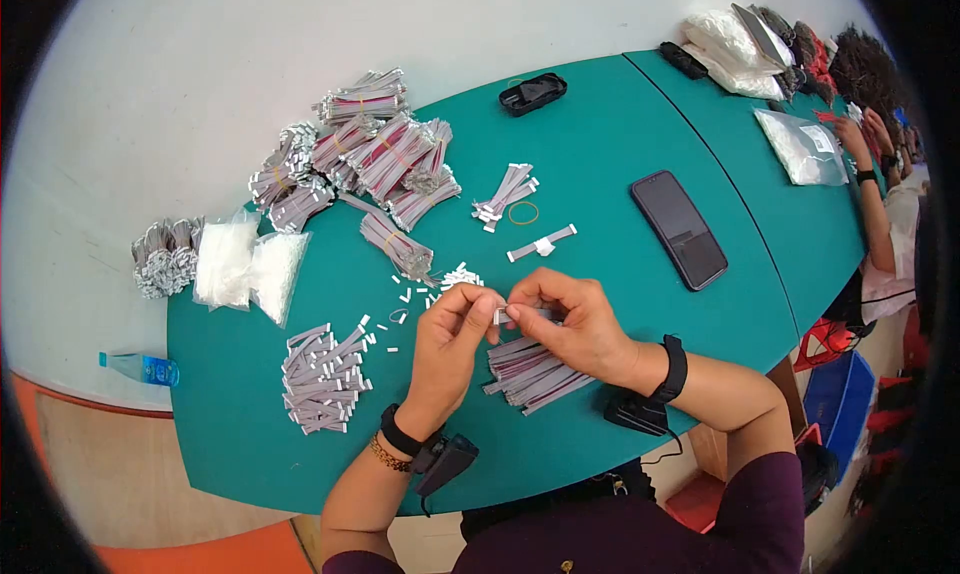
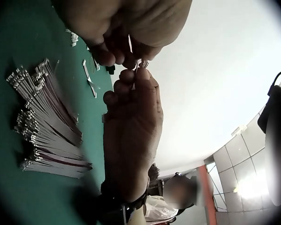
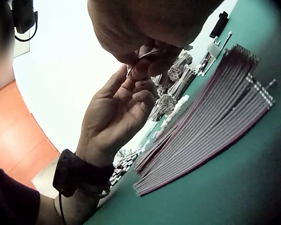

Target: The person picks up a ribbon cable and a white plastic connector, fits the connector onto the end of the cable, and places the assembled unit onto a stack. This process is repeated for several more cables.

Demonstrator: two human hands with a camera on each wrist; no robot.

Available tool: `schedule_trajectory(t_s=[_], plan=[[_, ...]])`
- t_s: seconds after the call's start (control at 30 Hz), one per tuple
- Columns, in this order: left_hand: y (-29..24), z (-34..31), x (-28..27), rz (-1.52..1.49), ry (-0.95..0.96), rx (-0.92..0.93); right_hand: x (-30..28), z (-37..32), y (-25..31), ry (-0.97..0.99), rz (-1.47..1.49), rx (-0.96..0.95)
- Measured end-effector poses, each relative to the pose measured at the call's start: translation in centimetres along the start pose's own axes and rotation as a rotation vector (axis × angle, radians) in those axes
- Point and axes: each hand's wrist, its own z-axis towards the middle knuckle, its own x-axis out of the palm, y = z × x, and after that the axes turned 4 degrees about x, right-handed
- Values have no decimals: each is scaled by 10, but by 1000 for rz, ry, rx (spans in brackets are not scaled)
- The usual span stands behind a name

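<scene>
Both hands meet above the green table (image 1: 600,134) in the head view. My left hand (image 1: 447,352) pinches the white end of a short grey ribbon cable (image 1: 503,316) between thumb and fingers. From the other side my right hand (image 1: 577,326) pinches the same cable, covering most of its length. Below the right hand lies a fanned stack of grey ribbon cables (image 1: 535,376), also seen in the right wrist view as a broad stack (image 3: 206,122). Small white connectors (image 1: 460,277) are scattered just beyond the left hand.
A pile of short cables (image 1: 325,379) lies at the left, bundled cables (image 1: 390,159) behind it. Clear bags (image 1: 226,262), a bottle (image 1: 140,368), a phone (image 1: 679,230), a black case (image 1: 532,94) and a rubber band (image 1: 523,213) are around. Another person's arm (image 1: 872,204) is at far right.
</scene>
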Motion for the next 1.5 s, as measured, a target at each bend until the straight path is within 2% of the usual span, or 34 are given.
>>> schedule_trajectory(t_s=[0.27, 0.33, 0.43, 0.73, 0.83, 0.93, 1.13, 1.37, 1.5], plan=[[-2, -1, 2, 165, -6, 60, -1, 1, -3, -14, -62, -57], [0, -1, 3, 125, -38, 77, 1, 1, -1, -1, -27, -61], [2, 0, 1, 70, -55, 65, -1, 0, -1, 64, 173, 143], [-5, -1, 3, 202, -6, 118, -4, 5, 2, 124, 294, 274], [-6, -1, 3, 301, 19, 156, -3, 3, -3, 102, 234, 201], [-2, -1, -1, 389, 16, 210, -1, 1, -3, -14, -56, -42], [-5, 0, 3, 328, -11, 174, 0, 2, -4, -58, 64, 62], [-4, 1, 4, 263, -16, 188, 1, 1, -3, -26, 112, 82], [-5, 0, 1, 212, 5, 121, 1, 0, 0, -29, 67, 60]])
